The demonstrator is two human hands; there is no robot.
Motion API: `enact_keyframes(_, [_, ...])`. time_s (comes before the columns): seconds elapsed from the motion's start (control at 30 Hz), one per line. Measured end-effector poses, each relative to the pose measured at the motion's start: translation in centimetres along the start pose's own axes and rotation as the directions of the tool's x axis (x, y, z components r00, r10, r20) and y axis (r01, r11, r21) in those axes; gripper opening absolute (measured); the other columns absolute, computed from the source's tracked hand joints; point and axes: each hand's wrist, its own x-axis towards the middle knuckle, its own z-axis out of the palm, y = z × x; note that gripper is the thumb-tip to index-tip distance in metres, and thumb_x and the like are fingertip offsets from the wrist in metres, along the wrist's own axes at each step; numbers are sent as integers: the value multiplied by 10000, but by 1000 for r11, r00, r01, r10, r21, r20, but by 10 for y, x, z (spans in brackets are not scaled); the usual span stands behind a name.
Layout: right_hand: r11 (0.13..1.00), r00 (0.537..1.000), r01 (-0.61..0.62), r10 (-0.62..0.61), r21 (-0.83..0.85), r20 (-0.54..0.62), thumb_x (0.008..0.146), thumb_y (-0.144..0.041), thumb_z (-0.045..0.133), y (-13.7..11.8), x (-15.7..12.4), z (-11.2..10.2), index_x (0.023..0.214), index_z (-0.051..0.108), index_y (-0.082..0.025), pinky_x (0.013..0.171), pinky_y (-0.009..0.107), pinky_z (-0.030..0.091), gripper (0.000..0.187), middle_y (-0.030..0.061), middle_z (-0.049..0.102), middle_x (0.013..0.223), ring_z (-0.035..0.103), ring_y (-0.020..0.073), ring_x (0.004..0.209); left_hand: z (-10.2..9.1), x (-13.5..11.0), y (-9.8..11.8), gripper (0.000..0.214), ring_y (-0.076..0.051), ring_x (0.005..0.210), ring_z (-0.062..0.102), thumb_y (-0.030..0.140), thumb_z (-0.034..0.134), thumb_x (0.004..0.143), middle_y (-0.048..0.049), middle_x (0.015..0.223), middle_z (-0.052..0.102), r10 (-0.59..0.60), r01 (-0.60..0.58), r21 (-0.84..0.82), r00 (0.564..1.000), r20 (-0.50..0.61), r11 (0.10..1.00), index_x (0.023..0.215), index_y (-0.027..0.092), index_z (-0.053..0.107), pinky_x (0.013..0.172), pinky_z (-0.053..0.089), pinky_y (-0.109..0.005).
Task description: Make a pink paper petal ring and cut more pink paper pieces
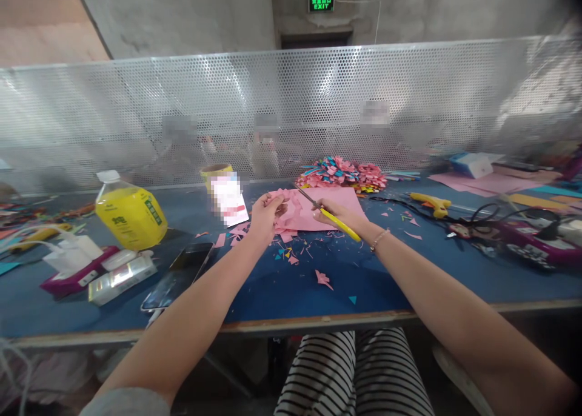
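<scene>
My left hand (265,213) is closed on a cut piece of pink paper (287,208), holding it just above the blue table (273,288). My right hand (334,213) grips yellow-handled scissors (328,213), whose blades point up and left toward that pink piece. A larger pink sheet (336,205) lies flat under and behind both hands. Small pink and coloured scraps (291,252) are scattered on the table in front of the hands.
A yellow bottle (130,213), a phone (179,273), boxes and a charger sit at the left. A pile of folded paper pieces (341,173) lies behind the sheet. A yellow glue gun (431,204) and cables are at the right. A perforated metal screen (291,107) backs the table.
</scene>
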Motion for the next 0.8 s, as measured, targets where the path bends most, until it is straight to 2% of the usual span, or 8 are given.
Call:
enact_keyframes(0.1, [999,1000,14,-13,-34,24,753,-523,473,-3,-1,-1,926,507,-172,663,282,408,394,33,555,814,490,154,747,0,-1,0,188,-83,544,528,233,671,587,-25,659,632,8,-8,-3,1000,5,1000,638,165,503,608,439,-257])
enact_keyframes(0.3, [998,997,36,-32,-58,76,769,-544,430,0,1,-1,962,486,-173,657,274,398,422,17,526,823,467,139,724,3,-4,0,190,-82,557,535,238,670,590,-19,653,625,12,-10,-23,996,89,1000,622,168,496,608,434,-246])
enact_keyframes(0.53, [998,996,43,-38,-53,86,766,-544,440,5,4,2,934,491,-177,678,276,401,407,13,535,811,478,142,731,4,-5,1,132,-81,542,527,217,642,622,-34,686,644,24,-24,26,999,25,999,631,168,520,585,428,-249])
enact_keyframes(0.8, [998,997,53,-50,-47,64,781,-532,428,1,1,3,936,507,-187,725,309,416,386,32,566,852,512,172,800,5,-6,0,176,-78,537,528,224,654,604,-16,645,620,17,-17,9,997,69,1000,600,167,487,599,428,-252])
